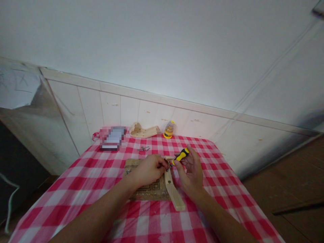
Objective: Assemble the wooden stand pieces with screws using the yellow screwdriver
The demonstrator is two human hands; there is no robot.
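My right hand [191, 173] is closed around a yellow and black screwdriver [182, 155], which slants down and left toward a pale wooden piece [174, 195]. My left hand [151, 170] has its fingers pinched together at the screwdriver's lower end, above the wood; what they hold, if anything, is too small to make out. A dark hole shows in the wooden piece just below the fingers. Under the left hand and the wood lies a flat brown printed package [143, 194], partly hidden by my forearm.
Several screws [143, 148] lie on the red and white checked tablecloth [141, 222]. Farther back are a phone-like device [113, 138], a second shaped wooden part [145, 131] and a yellow-capped bit container [169, 130], near the white panelled wall [131, 108].
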